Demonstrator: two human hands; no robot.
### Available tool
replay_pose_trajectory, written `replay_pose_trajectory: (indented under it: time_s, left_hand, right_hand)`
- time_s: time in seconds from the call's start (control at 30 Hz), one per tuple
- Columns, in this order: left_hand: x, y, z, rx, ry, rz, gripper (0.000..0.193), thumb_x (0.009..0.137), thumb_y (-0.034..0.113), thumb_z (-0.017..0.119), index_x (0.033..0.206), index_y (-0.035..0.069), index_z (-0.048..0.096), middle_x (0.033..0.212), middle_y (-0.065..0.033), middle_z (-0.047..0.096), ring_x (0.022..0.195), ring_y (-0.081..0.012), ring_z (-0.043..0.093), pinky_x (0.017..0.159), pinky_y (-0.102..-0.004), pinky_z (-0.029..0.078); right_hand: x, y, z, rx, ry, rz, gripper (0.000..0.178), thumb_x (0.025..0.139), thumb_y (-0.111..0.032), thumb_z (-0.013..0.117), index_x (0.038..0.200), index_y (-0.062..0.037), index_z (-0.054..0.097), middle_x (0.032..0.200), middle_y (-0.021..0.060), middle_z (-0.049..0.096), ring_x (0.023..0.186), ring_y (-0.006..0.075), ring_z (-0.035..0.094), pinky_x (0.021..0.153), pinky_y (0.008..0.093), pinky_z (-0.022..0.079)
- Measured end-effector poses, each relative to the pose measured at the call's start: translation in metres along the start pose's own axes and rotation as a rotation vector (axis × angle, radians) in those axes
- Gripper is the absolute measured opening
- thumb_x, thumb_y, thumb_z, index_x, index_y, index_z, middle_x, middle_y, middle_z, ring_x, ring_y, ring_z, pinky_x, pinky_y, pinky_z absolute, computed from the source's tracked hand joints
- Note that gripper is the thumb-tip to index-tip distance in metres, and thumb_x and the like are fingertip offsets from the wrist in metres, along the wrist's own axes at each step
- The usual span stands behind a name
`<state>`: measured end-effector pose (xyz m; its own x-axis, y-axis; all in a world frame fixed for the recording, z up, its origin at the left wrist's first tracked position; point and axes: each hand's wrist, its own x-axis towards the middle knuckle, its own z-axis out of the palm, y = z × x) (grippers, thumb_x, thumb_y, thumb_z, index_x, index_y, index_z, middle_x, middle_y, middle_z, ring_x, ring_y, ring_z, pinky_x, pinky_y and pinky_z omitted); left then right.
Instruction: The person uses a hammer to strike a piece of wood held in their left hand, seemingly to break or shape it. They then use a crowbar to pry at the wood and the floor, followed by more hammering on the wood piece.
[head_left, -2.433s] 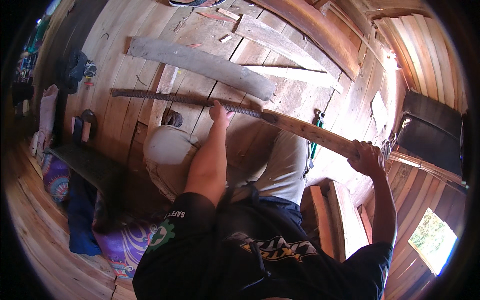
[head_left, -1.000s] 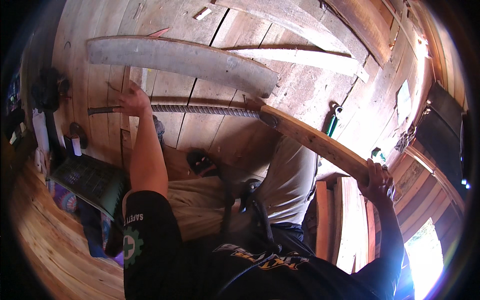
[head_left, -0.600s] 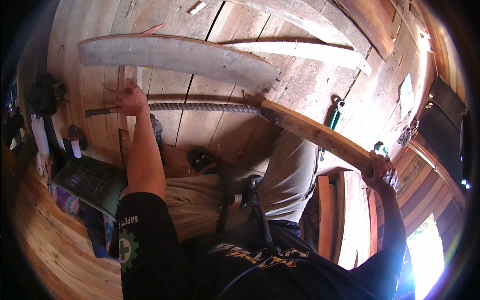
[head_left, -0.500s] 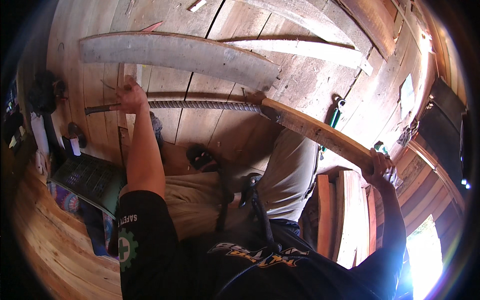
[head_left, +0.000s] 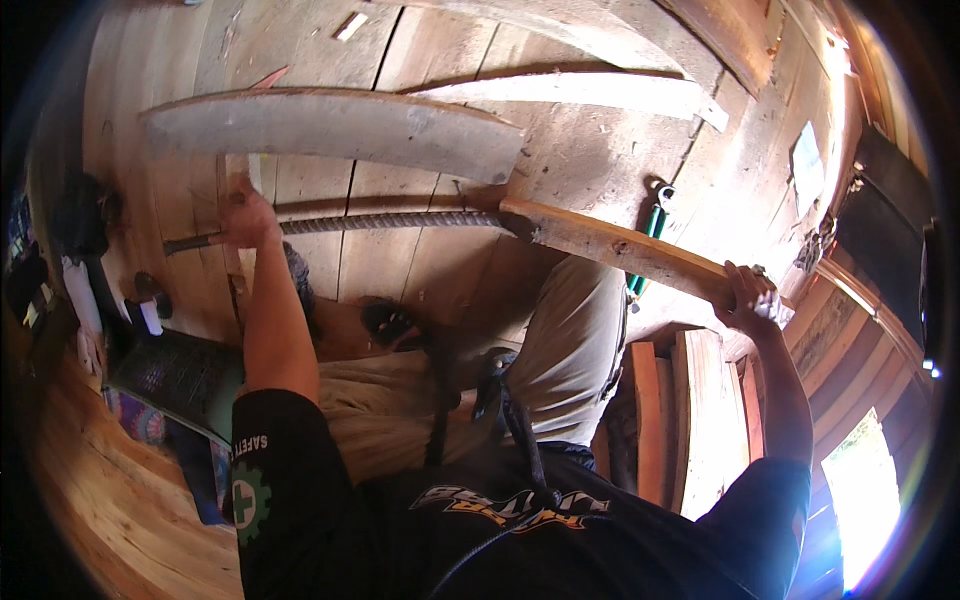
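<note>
My left hand (head_left: 247,215) is wrapped round a ribbed metal rod (head_left: 400,219) near its left end, where a smoother tip sticks out past the fingers. The rod's other end meets the left end of a narrow wooden board (head_left: 610,243); how they join cannot be made out. That board slants down to the right across my raised knee. At its right end my right hand (head_left: 748,297) has its fingers closed over the wood. Beyond the rod, a wide grey plank (head_left: 330,130) lies on the floor.
A green-handled tool (head_left: 655,225) lies on the floorboards behind the wooden board. Farther back is a long pale offcut (head_left: 570,95). Timber pieces (head_left: 697,420) stand by my right side. A dark crate (head_left: 175,375) sits at left, and my sandalled foot (head_left: 390,322) is below the rod.
My right hand has moved up and slightly left with the board's right end, so the board slopes less. My left hand still grips the rod, slightly lower in view. The whole view has shifted a little.
</note>
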<state>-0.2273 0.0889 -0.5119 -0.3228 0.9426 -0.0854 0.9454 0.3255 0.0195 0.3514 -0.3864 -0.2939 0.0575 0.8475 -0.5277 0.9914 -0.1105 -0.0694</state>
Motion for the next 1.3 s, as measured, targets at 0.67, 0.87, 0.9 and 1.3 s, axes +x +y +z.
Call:
replay_pose_trajectory:
  time_s: [0.67,0.87,0.9,1.3]
  left_hand:
    - [-0.005,0.003,0.004,-0.097,0.005,-0.068,0.090,0.084,0.070,0.036,0.138,-0.002,0.035,0.139,-0.0174,0.042,0.132,-0.0340,0.034,0.113,-0.0492,-0.001]
    - [-0.011,0.006,0.002,-0.128,0.015,-0.091,0.090,0.084,0.071,0.034,0.139,-0.001,0.034,0.140,-0.0159,0.040,0.133,-0.0315,0.032,0.113,-0.0491,-0.001]
    - [-0.011,0.004,0.005,-0.131,0.040,-0.070,0.090,0.084,0.071,0.034,0.139,-0.001,0.033,0.140,-0.0161,0.040,0.133,-0.0314,0.032,0.113,-0.0489,-0.001]
    - [0.000,-0.010,0.017,-0.052,0.118,0.043,0.094,0.081,0.074,0.038,0.137,-0.001,0.037,0.137,-0.0195,0.043,0.131,-0.0361,0.032,0.113,-0.0482,0.002]
  right_hand:
    - [0.025,0.047,0.064,-0.023,0.225,-0.172,0.076,0.061,-0.031,0.069,0.129,-0.0042,0.047,0.134,0.0182,0.046,0.124,0.0333,0.044,0.109,0.0492,0.028]
    - [0.030,0.054,0.072,0.041,0.167,-0.164,0.079,0.057,-0.029,0.069,0.129,-0.0051,0.047,0.137,0.0190,0.043,0.127,0.0329,0.042,0.109,0.0478,0.029]
    - [0.031,0.055,0.073,0.050,0.158,-0.164,0.079,0.057,-0.029,0.069,0.130,-0.0052,0.047,0.137,0.0193,0.043,0.128,0.0330,0.042,0.109,0.0476,0.029]
    - [0.042,0.070,0.114,0.133,0.211,-0.168,0.087,0.054,-0.028,0.073,0.131,-0.0023,0.043,0.138,0.0199,0.042,0.128,0.0350,0.041,0.108,0.0478,0.030]
